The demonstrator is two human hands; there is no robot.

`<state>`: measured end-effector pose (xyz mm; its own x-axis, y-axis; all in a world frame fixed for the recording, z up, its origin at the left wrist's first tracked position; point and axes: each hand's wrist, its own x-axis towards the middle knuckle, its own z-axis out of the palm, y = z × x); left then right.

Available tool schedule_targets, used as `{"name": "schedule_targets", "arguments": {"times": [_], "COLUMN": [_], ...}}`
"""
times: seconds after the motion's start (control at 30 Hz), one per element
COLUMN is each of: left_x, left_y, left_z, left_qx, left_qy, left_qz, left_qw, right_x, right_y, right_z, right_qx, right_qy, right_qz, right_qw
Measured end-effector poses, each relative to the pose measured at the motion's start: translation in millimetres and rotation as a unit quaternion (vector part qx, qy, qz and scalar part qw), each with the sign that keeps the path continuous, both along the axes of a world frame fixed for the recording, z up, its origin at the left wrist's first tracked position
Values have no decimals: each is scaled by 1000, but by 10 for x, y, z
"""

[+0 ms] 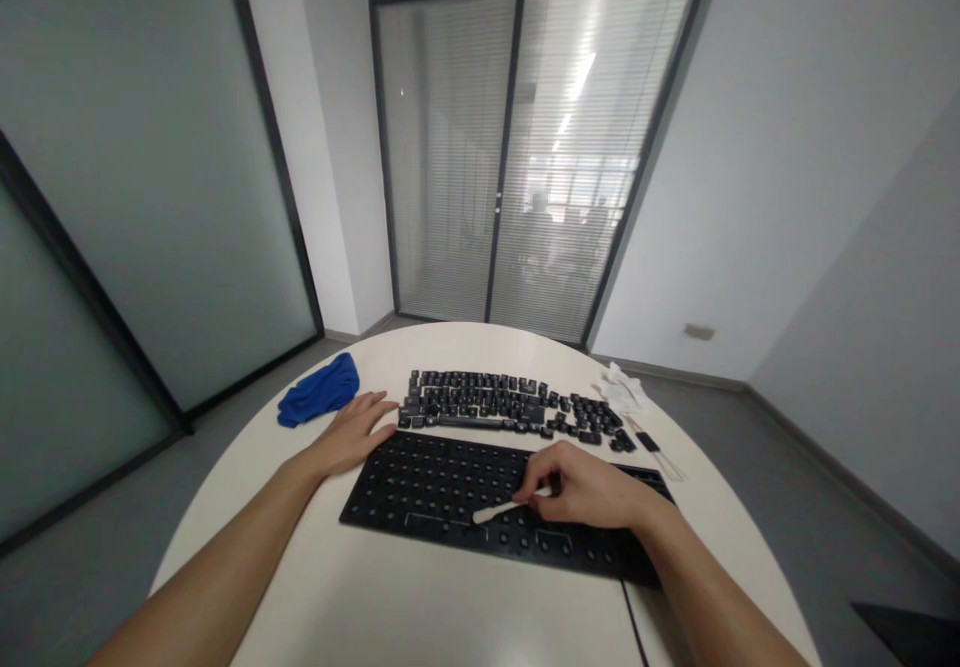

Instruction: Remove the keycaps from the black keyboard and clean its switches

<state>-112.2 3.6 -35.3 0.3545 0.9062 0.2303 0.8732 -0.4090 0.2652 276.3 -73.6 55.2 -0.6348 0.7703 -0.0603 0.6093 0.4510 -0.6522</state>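
Observation:
A black keyboard base (420, 487) with its keycaps off lies slightly slanted on the table. My right hand (574, 487) is closed around a thin white cotton swab (495, 513), whose tip is at the lower middle of the base, over the key sockets. My left hand (356, 437) lies flat with fingers spread, its thumb by the base's upper left corner. Behind the base, loose black keycaps (472, 397) are laid out in rows, with a long space bar (469, 423) in front of them. My right hand and forearm hide part of the base's right side.
A crumpled blue cloth (321, 390) rests at the table's left edge. On the right are a crumpled white tissue (623, 390) and a small wire tool with a black handle (646, 440). A dark cable (634, 622) runs to the front. The round cream table (360, 587) has a curved edge.

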Motion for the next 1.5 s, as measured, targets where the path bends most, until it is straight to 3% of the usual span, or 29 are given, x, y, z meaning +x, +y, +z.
{"name": "schedule_targets", "arguments": {"times": [0.23, 0.7, 1.07, 1.5], "left_x": [14, 27, 5, 15], "left_y": [-18, -31, -11, -38], "left_z": [29, 18, -46, 18], "left_qx": [-2, -11, -5, -22], "left_qy": [0, 0, -1, -8], "left_qz": [7, 10, 7, 10], "left_qw": [1000, 1000, 1000, 1000], "right_x": [-28, 35, 90, 113], "right_y": [-22, 12, 62, 106], "right_z": [18, 48, 15, -73], "right_qx": [-30, 68, 97, 60], "right_qy": [-2, -17, -33, -14], "right_qz": [14, -15, -38, -24], "right_qw": [999, 997, 994, 998]}}
